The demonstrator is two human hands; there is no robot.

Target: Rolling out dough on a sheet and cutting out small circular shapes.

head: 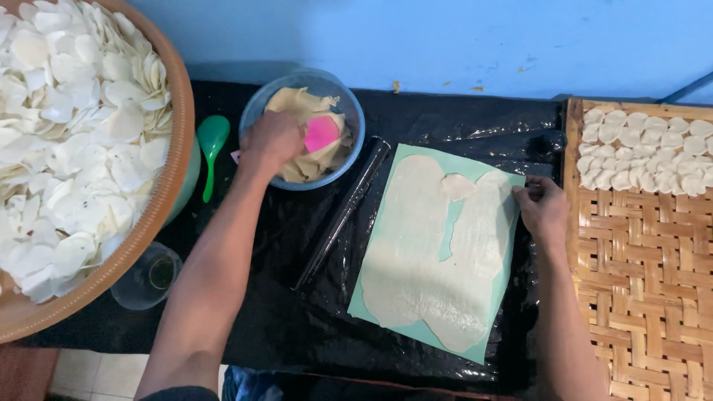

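A wide round basket (174,178) heaped with white discs crowds the left edge, its rim just beside a green spoon (212,141); the left hand (271,139) reaches into the blue bowl (256,111) of dough scraps, fingers curled down beside a pink scraper (321,133), grip hidden; a dark rolling pin (342,214) lies slantwise between bowl and green sheet (386,215); rolled dough (423,252) covers that sheet; the right hand (544,209) pinches its right edge, close against the woven tray (646,282).
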